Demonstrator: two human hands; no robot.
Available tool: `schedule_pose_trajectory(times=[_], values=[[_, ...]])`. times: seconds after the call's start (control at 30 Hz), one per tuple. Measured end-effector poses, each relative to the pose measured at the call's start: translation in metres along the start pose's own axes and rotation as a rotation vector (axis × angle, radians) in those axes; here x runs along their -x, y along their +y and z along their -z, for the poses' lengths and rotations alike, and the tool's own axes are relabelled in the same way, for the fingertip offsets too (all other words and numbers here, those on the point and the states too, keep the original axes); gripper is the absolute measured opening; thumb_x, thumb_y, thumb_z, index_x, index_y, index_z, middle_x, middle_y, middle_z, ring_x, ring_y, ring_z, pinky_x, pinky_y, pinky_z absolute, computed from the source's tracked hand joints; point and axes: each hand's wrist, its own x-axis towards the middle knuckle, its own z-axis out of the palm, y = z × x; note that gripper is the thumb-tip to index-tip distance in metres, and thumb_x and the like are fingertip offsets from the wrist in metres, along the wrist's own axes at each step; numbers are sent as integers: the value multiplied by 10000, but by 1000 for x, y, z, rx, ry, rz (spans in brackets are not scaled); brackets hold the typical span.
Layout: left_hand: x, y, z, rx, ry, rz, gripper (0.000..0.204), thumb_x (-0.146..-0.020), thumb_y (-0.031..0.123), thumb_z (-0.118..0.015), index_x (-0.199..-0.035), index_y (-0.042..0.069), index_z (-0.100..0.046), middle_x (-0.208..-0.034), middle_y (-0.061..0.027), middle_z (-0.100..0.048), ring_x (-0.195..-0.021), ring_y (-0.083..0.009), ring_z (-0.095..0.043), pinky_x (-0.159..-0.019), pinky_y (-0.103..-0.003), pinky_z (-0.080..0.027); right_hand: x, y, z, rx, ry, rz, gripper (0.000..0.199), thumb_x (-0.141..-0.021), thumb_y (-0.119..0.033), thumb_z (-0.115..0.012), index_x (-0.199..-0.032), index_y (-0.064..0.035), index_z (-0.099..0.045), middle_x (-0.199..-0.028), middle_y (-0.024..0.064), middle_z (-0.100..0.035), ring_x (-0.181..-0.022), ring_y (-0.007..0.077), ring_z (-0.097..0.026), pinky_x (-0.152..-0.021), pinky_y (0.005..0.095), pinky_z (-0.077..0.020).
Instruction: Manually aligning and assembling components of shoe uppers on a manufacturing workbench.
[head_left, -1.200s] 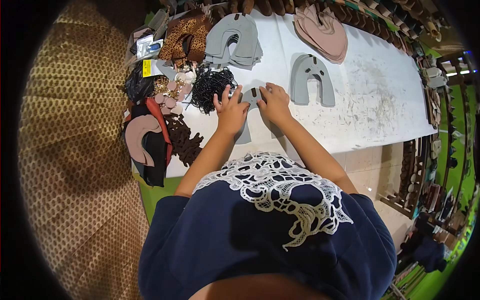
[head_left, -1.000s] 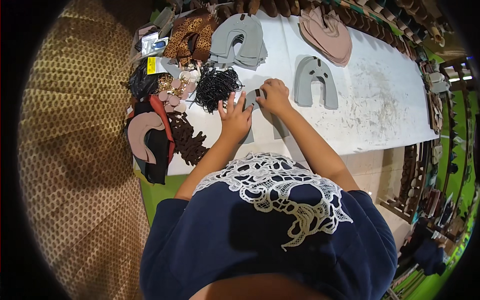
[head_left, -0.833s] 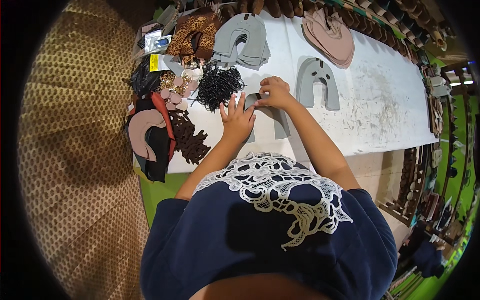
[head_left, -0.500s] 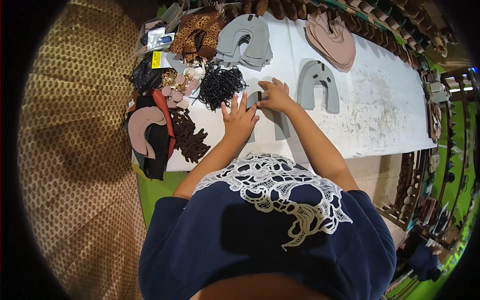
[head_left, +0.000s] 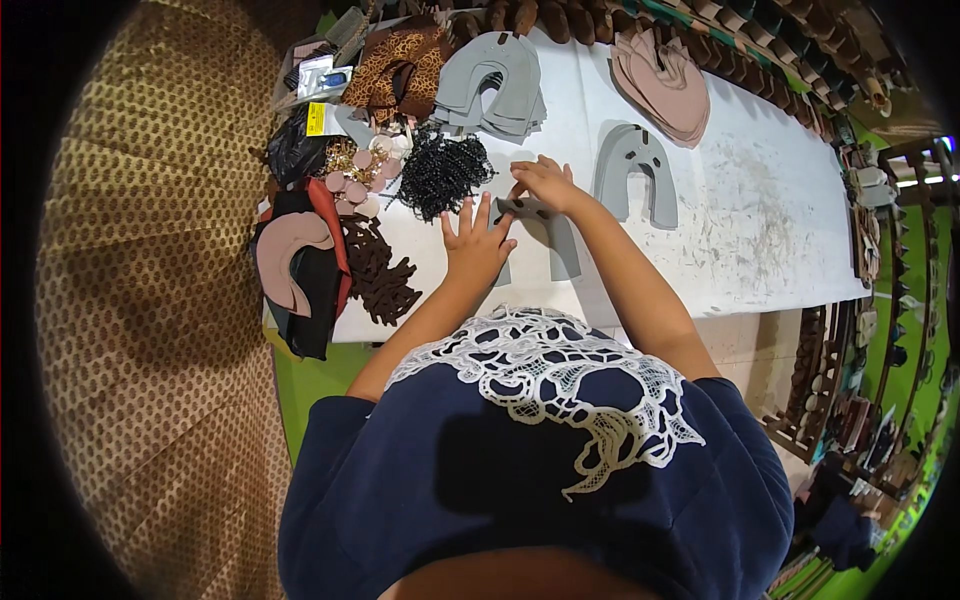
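A grey U-shaped piece (head_left: 560, 245) lies flat on the table before me, its curved end away from me, with small dark marks on the curve. My left hand (head_left: 475, 245) rests on its left side, fingers spread, one fingertip by a dark mark. Over the far curved edge, my right hand (head_left: 548, 187) is closed with bent fingers; what its fingertips pinch is too small to make out. Just left of the hands sits a heap of black beaded strands (head_left: 442, 172). To the right lies a similar grey U-shaped piece (head_left: 612, 180) with small dark brown tabs.
Stacked grey U-shaped pieces (head_left: 512, 75) and pink curved pieces (head_left: 665, 90) lie farther back. Leftward are brown strips (head_left: 375, 275), pink discs (head_left: 355, 190), a leopard-print item (head_left: 400, 65) and a pink curved piece (head_left: 280, 255) on a black-and-red bundle. Footwear-like items line the far edge.
The raised part of the grey piece between my hands has gone down flat, showing dark marks on its curve. My right hand has shifted slightly left, fingers more bent; my left hand has barely moved.
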Motion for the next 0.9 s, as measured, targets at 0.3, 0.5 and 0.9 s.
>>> schedule_pose_trajectory(times=[0.3, 0.5, 0.9], values=[[9, -1, -6, 43, -30, 77, 429, -844, 434, -539, -1254, 313, -511, -1413, -117, -337, -1320, -314, -241, -1026, -607, -79, -6, -33, 13, 593, -239, 187, 211, -715, -304, -650, -914, -277, -717, -1213, -20, -539, -1261, 308, -343, -1038, 648, -106], [10, 1, -8, 41, 4, 98, 383, -826, 441, -556, -1183, 304, -571, -1399, -105, -365, -1307, -308, -273, -1032, -600, -80, -3, -37, 4, 744, -163, 238, 150, -663, -248, -703, -804, -293, -726, -1096, -3, -564, -1164, 283, -421, -1041, 638, -125], [13, 0, -10, 48, 32, 138, 491, -826, 462, -542, -1269, 252, -510, -1432, -112, -310, -1309, -324, -260, -1030, -590, -93, 5, -34, -3, 772, -83, 279, 299, -730, -196, -587, -966, -32, -669, -1092, 61, -579, -1126, 289, -455, -1037, 634, -138]])
